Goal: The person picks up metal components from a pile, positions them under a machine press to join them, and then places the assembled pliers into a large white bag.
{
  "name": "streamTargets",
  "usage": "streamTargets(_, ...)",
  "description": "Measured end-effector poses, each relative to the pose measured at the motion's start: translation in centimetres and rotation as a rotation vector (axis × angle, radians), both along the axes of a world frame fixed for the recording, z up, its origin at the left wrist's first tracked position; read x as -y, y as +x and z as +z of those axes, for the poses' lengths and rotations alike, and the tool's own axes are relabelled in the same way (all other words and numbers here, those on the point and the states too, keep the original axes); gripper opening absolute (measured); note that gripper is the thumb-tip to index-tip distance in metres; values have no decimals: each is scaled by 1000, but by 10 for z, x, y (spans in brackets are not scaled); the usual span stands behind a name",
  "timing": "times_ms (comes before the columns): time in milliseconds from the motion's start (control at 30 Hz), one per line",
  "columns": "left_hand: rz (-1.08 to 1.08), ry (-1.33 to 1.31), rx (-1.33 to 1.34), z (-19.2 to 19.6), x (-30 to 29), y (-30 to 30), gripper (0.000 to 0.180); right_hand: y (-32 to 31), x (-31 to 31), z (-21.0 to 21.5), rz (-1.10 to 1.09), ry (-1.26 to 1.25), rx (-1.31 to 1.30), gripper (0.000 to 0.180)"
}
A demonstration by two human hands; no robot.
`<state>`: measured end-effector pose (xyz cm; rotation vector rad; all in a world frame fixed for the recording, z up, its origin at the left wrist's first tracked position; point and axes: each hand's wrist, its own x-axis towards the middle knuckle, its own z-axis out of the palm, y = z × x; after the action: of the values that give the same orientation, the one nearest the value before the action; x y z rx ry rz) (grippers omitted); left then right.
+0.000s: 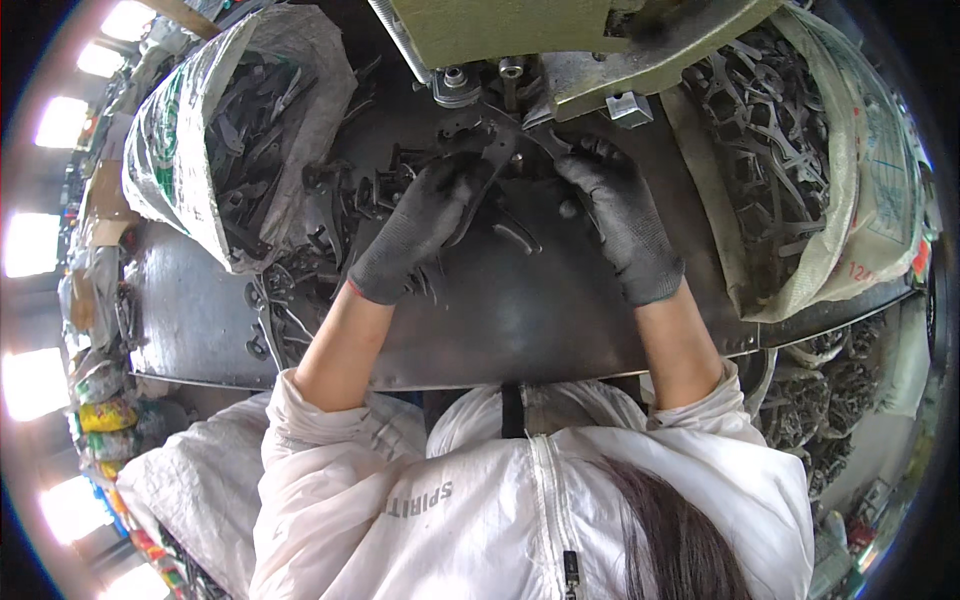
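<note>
Both my hands wear black knit gloves and are raised over a dark metal worktop (500,330), just below a green machine (520,30). My left hand (425,220) is closed around a long, curved, dark flat metal piece (497,150), whose rounded end with a hole sticks out past the fingers. Between the thumb and fingers of my right hand (622,215) is a slim curved metal part (551,145), its tip pointing toward the machine's tooling. Much of that part is hidden by the glove. A loose curved metal strip (517,237) lies between the hands.
At the left, an open white woven sack (180,150) holds dark metal pieces, with more scattered beside it (325,200). Another woven sack (850,200) at the right holds shinier branched metal parts (765,130). A bolt-like fitting (455,85) hangs from the machine.
</note>
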<state>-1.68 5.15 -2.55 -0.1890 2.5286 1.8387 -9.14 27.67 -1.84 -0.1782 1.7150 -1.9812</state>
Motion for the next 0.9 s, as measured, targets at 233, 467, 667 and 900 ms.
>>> streamTargets(233, -160, -267, -124, -31, 19, -26, 42, -15, 9, -49, 53, 230, -793, 30)
streamTargets(467, -336, -961, -114, -18, 14, -13, 34, -18, 10, -74, 123, 286, -520, 30)
streamTargets(667, -282, -1416, 51, 48, 164, 42, 44, 8, 2, -50, 88, -116, -347, 21)
streamTargets(900, -169, -1760, 67, -5, 296, 92, 52, 9, 9, 2, 4, 95, -167, 30)
